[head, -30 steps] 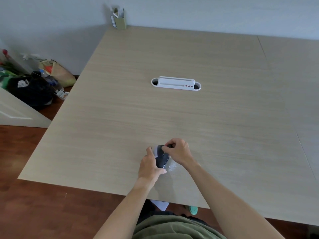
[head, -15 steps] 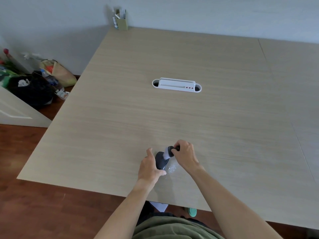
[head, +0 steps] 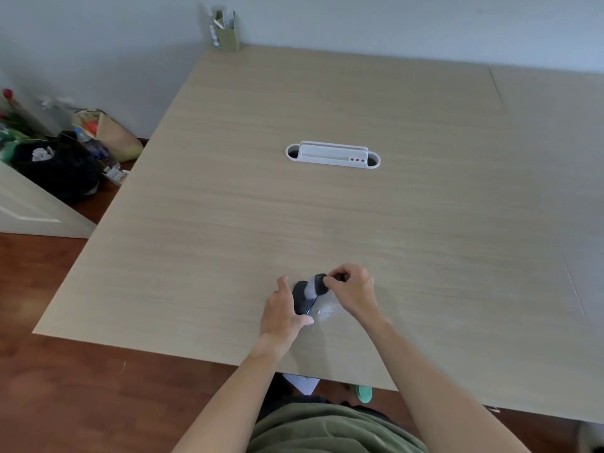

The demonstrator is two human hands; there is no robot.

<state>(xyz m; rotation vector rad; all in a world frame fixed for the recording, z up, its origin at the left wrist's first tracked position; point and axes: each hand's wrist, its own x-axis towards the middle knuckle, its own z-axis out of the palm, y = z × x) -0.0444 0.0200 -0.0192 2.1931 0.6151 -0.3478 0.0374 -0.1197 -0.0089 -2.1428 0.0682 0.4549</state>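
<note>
Gripping a dark rounded object [head: 302, 300] from its left side, the left hand [head: 282, 310] is curling its thumb and fingers round the body and pinning it to the table [head: 425, 240]. The object is lying well to the near side of the white cable port [head: 332, 155], close to the table's near edge. The right hand [head: 353, 289] is pinching a small dark part [head: 338, 276] at the object's end nearer the port, fingers curled tight, with a pale grey band [head: 310, 287] showing just beside that pinch. Crumpled clear plastic [head: 325, 311] is lying beside the right wrist, touching the object. Far beyond the port, a green pen holder [head: 227, 32] is standing at the table's corner.
</note>
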